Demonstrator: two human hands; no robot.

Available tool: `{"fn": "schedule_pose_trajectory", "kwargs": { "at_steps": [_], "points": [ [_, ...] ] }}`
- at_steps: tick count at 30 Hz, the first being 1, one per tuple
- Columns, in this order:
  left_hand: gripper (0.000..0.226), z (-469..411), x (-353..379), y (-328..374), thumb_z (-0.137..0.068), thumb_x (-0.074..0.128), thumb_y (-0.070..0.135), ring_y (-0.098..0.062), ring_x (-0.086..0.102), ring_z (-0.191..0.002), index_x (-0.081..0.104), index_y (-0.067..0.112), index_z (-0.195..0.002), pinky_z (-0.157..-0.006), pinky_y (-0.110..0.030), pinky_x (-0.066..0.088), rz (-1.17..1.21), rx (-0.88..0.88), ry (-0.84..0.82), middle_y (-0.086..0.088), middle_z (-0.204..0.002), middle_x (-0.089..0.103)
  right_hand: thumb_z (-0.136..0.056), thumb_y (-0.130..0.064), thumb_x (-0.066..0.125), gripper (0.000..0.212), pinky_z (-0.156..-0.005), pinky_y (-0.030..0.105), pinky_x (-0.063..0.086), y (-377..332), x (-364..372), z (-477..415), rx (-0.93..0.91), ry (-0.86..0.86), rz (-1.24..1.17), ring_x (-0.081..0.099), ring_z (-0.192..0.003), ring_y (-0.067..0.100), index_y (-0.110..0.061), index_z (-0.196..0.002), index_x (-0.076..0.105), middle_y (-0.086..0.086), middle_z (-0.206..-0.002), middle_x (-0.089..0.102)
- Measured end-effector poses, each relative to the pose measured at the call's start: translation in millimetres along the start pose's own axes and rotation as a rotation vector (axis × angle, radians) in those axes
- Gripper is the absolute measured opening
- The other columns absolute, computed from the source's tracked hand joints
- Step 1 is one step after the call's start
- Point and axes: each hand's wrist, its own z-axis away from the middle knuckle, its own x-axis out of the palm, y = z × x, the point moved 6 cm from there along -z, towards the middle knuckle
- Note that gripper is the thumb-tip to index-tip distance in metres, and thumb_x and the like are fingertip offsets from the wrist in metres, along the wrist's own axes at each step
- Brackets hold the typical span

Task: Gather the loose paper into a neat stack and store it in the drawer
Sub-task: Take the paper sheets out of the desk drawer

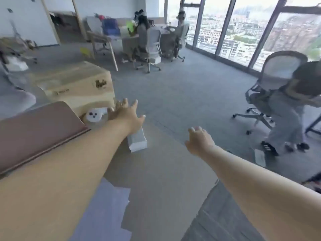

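Observation:
Loose white paper sheets (107, 211) lie overlapping on the brown tabletop (163, 171) near its front edge, partly hidden under my left forearm. My left hand (126, 115) is stretched far forward over the table's far end with fingers spread and nothing in it, above a white block (138, 141). My right hand (199, 141) reaches forward over the right side of the table, fingers loosely apart and empty. No drawer is in sight.
A brown closed folder or laptop (36, 133) lies at the left. Beyond it are a round white device (93, 116) and a cardboard box (78, 86). A seated person on an office chair (284, 108) is at the right. More people sit at a far table (132, 39).

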Motion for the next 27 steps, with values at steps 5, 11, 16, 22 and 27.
{"fn": "schedule_pose_trajectory", "kwargs": {
  "at_steps": [5,11,16,22,27],
  "points": [
    [0.066,27.9,167.0,70.8,-0.095,0.037,0.047,-0.027,0.009,-0.149,0.014,0.025,-0.153,-0.117,-0.049,0.011,-0.027,0.185,-0.376,-0.011,-0.163,0.005,-0.091,-0.011,0.039,0.023,-0.076,0.033,0.042,112.6,124.1,56.5,0.331,-0.275,-0.049,0.054,-0.101,0.032,-0.006,-0.113,0.045,0.015,-0.126,0.046],
    [0.064,66.8,307.4,146.9,-0.096,0.037,0.043,-0.028,0.003,-0.15,0.015,0.024,-0.153,-0.119,-0.05,0.004,0.055,0.328,-0.553,-0.011,-0.163,0.002,-0.093,-0.008,0.036,0.016,-0.071,0.031,0.04,166.1,266.2,79.5,0.531,-0.446,-0.266,0.053,-0.09,0.031,-0.003,-0.1,0.049,0.019,-0.115,0.055],
    [0.064,79.2,384.0,172.2,-0.096,0.027,0.05,-0.028,-0.01,-0.149,0.005,0.03,-0.153,-0.118,-0.051,-0.009,0.053,0.303,-0.394,-0.009,-0.163,-0.009,-0.098,-0.019,0.035,0.019,-0.072,0.03,0.039,175.1,359.5,62.0,0.645,-0.396,-0.69,0.054,-0.092,0.028,-0.009,-0.108,0.046,0.013,-0.109,0.057],
    [0.062,69.7,395.6,183.3,-0.095,0.025,0.052,-0.029,-0.006,-0.15,0.009,0.034,-0.153,-0.115,-0.056,-0.01,0.062,0.273,-0.175,-0.008,-0.163,-0.001,-0.101,-0.036,0.029,0.035,-0.059,0.033,0.045,188.0,417.8,64.8,0.736,-0.163,-1.113,0.054,-0.068,0.023,-0.009,-0.094,0.051,0.011,-0.09,0.059],
    [0.062,67.7,399.4,183.5,-0.095,0.021,0.054,-0.028,-0.004,-0.15,0.01,0.035,-0.153,-0.117,-0.055,-0.007,0.048,0.269,-0.129,-0.007,-0.163,0.0,-0.105,-0.027,0.021,0.04,-0.061,0.032,0.042,185.6,424.7,63.9,0.573,0.041,-0.97,0.048,-0.064,0.016,-0.009,-0.08,0.047,-0.001,-0.07,0.049]
  ]
}}
